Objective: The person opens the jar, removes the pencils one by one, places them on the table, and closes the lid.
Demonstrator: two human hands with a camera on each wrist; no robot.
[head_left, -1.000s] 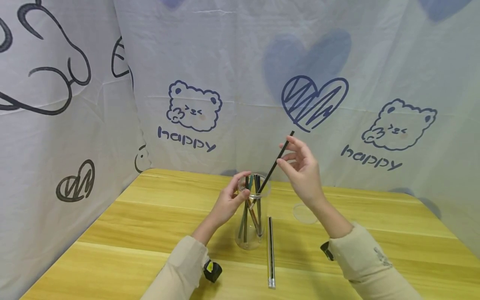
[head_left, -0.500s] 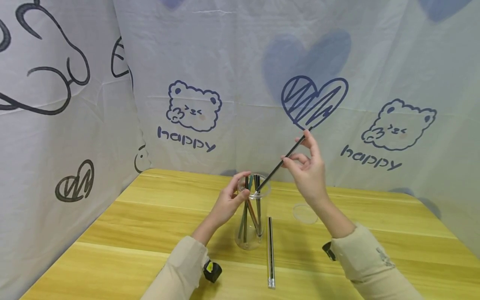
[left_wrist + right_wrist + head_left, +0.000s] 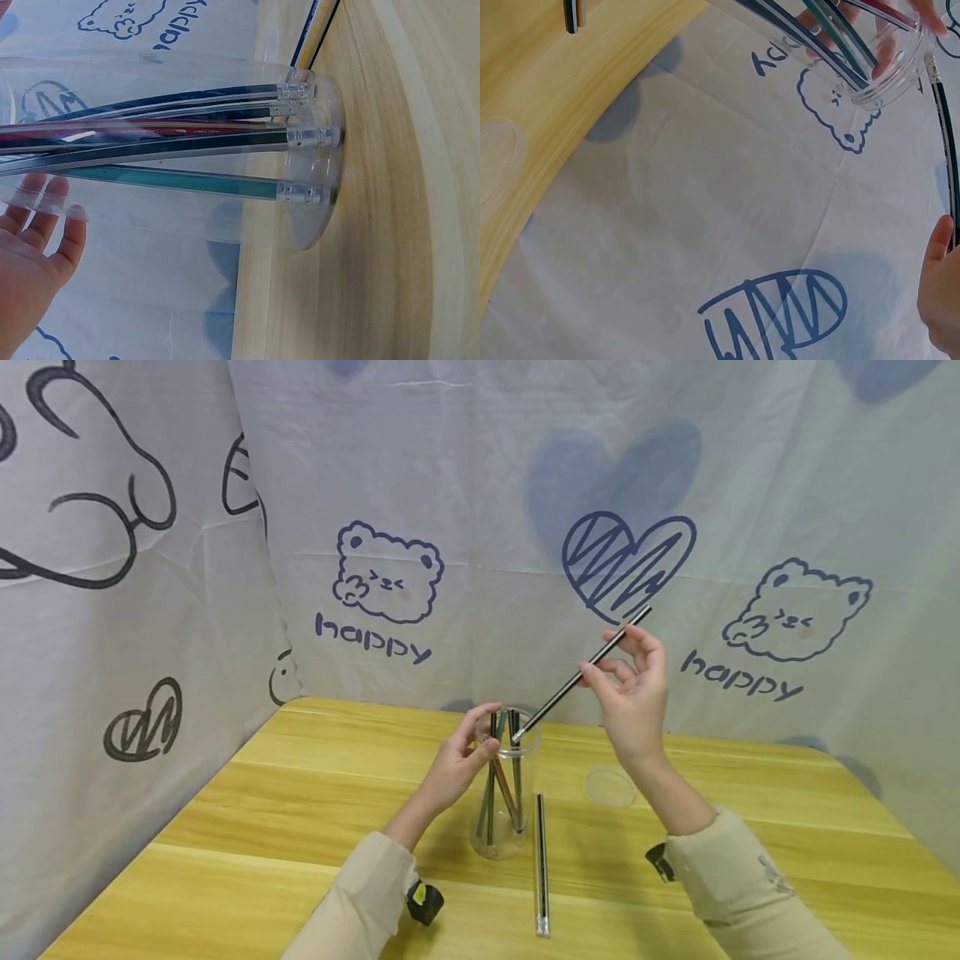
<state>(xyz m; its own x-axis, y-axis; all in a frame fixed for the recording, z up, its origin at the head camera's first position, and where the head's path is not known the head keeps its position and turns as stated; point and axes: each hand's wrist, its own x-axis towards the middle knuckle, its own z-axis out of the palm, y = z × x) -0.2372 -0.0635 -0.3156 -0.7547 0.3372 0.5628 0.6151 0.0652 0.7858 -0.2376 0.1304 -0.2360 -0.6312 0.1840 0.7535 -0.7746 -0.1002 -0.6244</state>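
A tall clear jar [image 3: 495,852] stands upright on the table with several pencils in it, including a teal pencil [image 3: 187,181] and a dark red one. Their metal-capped eraser ends point down at the jar's base. My left hand [image 3: 452,767] holds the jar near its rim, thumb and fingers on either side. In my right hand [image 3: 633,706] a black-and-silver striped pencil [image 3: 557,700] is pinched, tilted, up and right of the jar. Its eraser end overlaps the jar's mouth in the head view; the right wrist view shows that end right beside the rim [image 3: 900,82].
Striped pencils [image 3: 542,868] lie side by side on the wooden table [image 3: 300,827], just right of the jar. A clear round lid [image 3: 610,787] lies flat farther right. White printed cloth [image 3: 480,527] hangs behind the table and along its left side.
My right hand has moved right, drawing the pencil up and tilting it further over, so its eraser end has risen from inside the jar to the mouth. The left hand and jar have stayed put.
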